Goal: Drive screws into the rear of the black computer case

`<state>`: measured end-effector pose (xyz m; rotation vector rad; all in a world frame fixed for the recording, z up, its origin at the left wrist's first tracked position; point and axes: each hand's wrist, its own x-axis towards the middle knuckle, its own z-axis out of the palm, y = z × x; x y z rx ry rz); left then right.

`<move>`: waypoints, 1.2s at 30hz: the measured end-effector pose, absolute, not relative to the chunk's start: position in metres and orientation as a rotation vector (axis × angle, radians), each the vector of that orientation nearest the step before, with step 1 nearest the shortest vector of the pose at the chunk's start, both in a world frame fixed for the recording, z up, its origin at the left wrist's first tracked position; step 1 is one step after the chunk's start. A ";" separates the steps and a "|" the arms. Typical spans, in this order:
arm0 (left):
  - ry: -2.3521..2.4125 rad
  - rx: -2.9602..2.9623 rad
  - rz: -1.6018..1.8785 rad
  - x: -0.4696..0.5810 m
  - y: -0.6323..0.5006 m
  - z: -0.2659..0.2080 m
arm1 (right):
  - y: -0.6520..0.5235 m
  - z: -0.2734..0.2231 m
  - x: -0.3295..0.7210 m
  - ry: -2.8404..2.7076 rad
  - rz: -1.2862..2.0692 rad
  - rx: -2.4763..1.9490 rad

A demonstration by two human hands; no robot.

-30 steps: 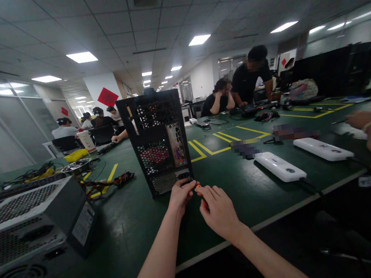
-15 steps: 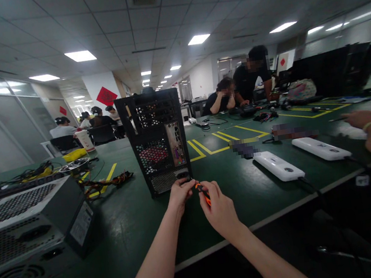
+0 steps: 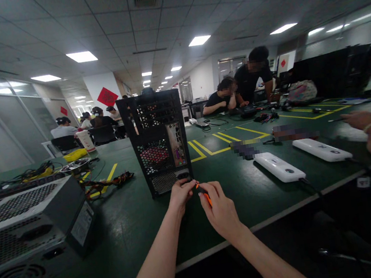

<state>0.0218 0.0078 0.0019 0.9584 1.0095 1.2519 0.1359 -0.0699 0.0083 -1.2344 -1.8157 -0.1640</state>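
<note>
Your right fingers (image 3: 218, 189) clamped on slim orange-and-black screwdriver (image 3: 209, 198): likely light, rigid; hold handle. Left fingers (image 3: 186, 188) near tip; grip unclear. Black metal computer case (image 3: 154, 131) just beyond: probably heavy; grasp frame.

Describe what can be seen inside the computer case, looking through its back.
Through the hexagonal mesh on the computer case, something reddish shows, too obscured to identify. Most of the remaining interior is hidden behind the case's solid parts.

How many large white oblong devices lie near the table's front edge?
2: one white device right of the right hand, the second device farther right, near a co-worker's hand. None seem hidden.
</note>
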 end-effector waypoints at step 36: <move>0.991 0.952 1.254 0.019 0.012 -0.001 | -0.068 0.006 0.137 -1.800 -0.177 -1.094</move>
